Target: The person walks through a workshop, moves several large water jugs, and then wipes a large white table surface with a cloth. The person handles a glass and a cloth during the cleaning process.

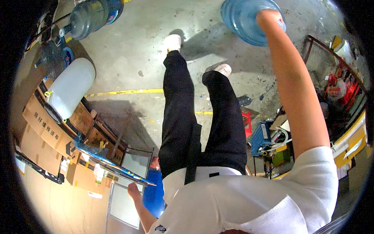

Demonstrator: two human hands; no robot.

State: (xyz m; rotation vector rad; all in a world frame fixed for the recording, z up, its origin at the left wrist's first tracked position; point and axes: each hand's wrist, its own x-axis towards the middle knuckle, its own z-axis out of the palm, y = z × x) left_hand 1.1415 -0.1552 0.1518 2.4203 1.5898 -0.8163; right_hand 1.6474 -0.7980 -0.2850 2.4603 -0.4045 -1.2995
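My right arm reaches forward, and my right hand [269, 18] is closed on a large clear blue water jug [243, 21]. The jug hangs at the far right, above the grey floor. Part of it and some of my fingers are hidden by the hand. My left hand [133, 190] hangs low at my left side, curled into a loose fist with nothing seen in it. It is nearest to a long blue-edged strip [117, 170] and a blue barrel-like object [154, 193].
More water jugs [89, 19] lie at the far left. A white plastic drum [72, 87] rests by cardboard boxes [48, 126] on the left. At right stand a blue crate [260, 136], cluttered items and a rusty metal frame [331, 48]. Yellow tape [128, 92] crosses the floor.
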